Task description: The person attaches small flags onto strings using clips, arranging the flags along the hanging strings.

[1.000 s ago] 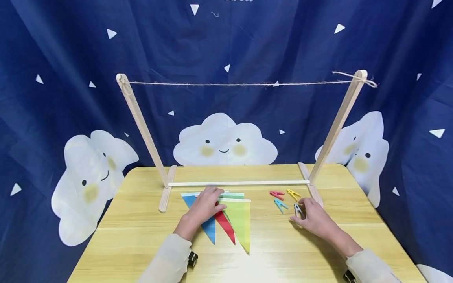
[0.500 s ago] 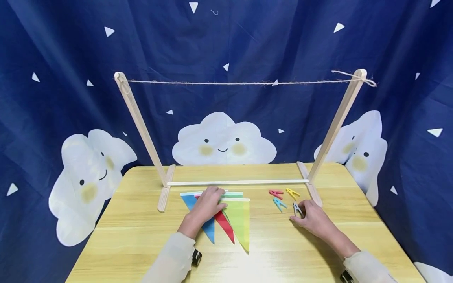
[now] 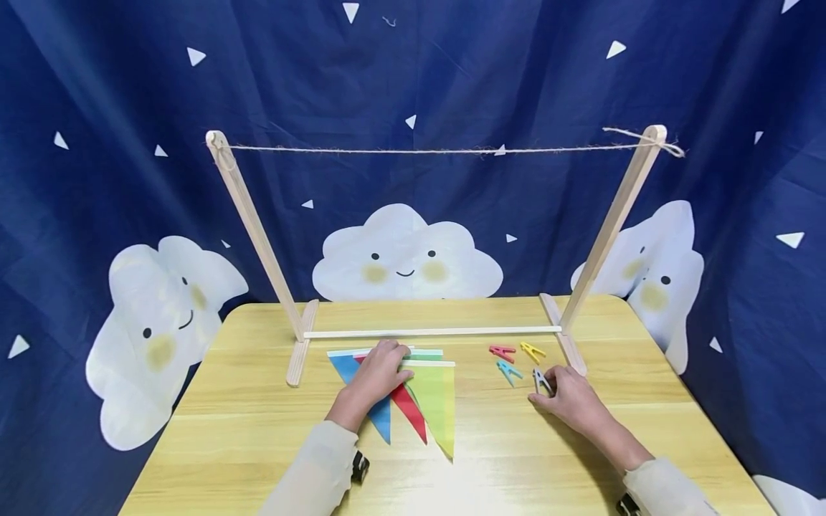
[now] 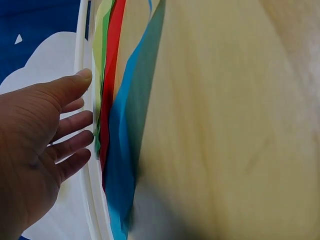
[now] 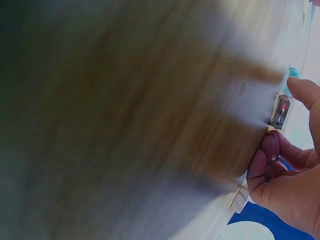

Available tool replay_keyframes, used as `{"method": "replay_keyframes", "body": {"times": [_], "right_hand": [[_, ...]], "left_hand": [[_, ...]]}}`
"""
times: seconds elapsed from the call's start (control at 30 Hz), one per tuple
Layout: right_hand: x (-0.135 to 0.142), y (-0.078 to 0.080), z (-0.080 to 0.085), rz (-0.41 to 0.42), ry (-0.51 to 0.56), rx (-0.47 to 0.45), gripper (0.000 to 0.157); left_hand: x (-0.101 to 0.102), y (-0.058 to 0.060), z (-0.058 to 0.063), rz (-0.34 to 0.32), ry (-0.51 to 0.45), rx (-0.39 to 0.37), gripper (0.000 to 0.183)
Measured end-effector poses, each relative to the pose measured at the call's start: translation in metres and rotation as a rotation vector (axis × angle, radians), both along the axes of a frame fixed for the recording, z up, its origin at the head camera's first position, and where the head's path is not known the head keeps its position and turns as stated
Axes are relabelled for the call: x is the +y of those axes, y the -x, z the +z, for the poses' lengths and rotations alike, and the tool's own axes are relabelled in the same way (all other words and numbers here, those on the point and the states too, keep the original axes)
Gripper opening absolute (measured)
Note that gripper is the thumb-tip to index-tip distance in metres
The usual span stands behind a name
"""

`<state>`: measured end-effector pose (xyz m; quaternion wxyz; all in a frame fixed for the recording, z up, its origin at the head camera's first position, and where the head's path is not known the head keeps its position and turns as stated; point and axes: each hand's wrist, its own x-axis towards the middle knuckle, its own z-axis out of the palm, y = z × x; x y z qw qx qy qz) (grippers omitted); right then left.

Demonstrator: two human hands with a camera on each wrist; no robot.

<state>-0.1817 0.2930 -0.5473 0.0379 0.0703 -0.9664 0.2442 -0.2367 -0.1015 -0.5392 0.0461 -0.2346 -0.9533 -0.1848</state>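
Observation:
My left hand [image 3: 377, 376] rests on a pile of triangular pennant flags in the head view; a blue flag [image 3: 381, 416], a red flag [image 3: 409, 412] and a yellow-green flag [image 3: 437, 401] show from under it. In the left wrist view its fingers [image 4: 75, 120] lie loose along the white top edges of the flags. My right hand [image 3: 571, 401] is on the table at the right, thumb and fingers apart on either side of a grey clothespin [image 3: 540, 381]. The right wrist view shows this clothespin [image 5: 281, 111] in the gap between thumb and fingers.
Red [image 3: 502, 352], yellow [image 3: 532, 352] and light blue clothespins [image 3: 508, 372] lie just left of the right hand. Behind stands a wooden frame with two posts [image 3: 254, 229], a white bottom bar [image 3: 432, 332] and twine [image 3: 413, 151] strung across the top.
Both hands keep their places on the flags and by the grey clothespin. The head view has shifted very slightly.

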Motion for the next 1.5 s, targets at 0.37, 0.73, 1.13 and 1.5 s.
{"method": "replay_keyframes", "body": {"times": [0.37, 0.73, 1.13, 1.5], "right_hand": [[-0.004, 0.0, 0.002, -0.009, -0.003, -0.013, 0.045], [-0.004, 0.001, 0.002, -0.002, 0.001, -0.017, 0.042], [-0.003, 0.002, 0.005, 0.006, 0.013, -0.045, 0.036], [-0.003, 0.0, 0.007, 0.023, 0.027, -0.054, 0.032]], "left_hand": [[0.001, 0.003, -0.001, -0.02, -0.009, -0.014, 0.032], [0.001, 0.012, 0.001, -0.004, -0.049, -0.146, 0.032], [0.004, 0.018, 0.007, -0.005, -0.061, -0.254, 0.03], [0.005, 0.02, 0.006, -0.01, -0.058, -0.278, 0.021]]}}
